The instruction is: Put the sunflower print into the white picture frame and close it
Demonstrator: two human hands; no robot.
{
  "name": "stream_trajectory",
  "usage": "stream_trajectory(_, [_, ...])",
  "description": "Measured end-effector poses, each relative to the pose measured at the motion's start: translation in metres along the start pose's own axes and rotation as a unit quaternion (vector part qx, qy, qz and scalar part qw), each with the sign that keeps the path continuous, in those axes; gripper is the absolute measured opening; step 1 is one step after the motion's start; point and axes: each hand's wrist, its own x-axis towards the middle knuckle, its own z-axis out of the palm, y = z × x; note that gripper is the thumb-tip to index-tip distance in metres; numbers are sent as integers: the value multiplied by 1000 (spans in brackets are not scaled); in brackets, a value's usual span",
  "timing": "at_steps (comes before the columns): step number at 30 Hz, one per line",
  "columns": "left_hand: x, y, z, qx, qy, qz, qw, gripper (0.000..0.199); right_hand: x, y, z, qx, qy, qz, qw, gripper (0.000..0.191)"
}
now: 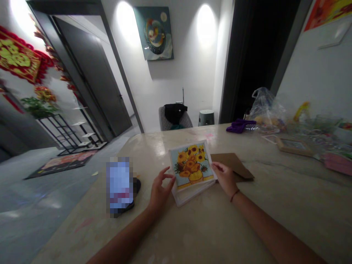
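A square sunflower picture with a pale border is tilted over a white frame, which shows below its lower edge. My right hand pinches the picture's right edge between thumb and fingers. At the left edge is my left hand, its index finger and thumb spread apart and the fingertips close to the border. Whether they touch it I cannot tell. Partly behind my right hand lies a brown cardboard piece, flat on the table.
A phone with a blurred screen stands propped on the table at left. Farther right are a purple cloth, a clear plastic bag, a wooden frame and a pink item. A chair stands beyond the far edge.
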Motion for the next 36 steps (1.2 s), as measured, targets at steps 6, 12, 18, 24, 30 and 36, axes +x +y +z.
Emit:
stream_trajectory(6, [4,-14,-3,191,2,-101,976,47,11,17,-8,-43,-32,20,998,43])
stream_trajectory(12, [4,-14,-2,209,-83,-120,967,54,10,17,-4,-117,-123,11,985,38])
stream_trajectory(18, [4,-14,-2,210,-101,-66,970,46,5,15,3,-217,-137,-42,966,33])
stream_trajectory(24, [4,-7,-2,254,-130,-54,957,38,-4,4,2,-415,-125,-158,887,21])
stream_trajectory(30, [-1,1,0,328,-150,-22,932,47,-11,4,6,-447,-180,-203,852,48])
stream_trajectory(36, [-2,3,2,356,-167,-22,919,51,-11,4,5,-441,-243,-211,838,37])
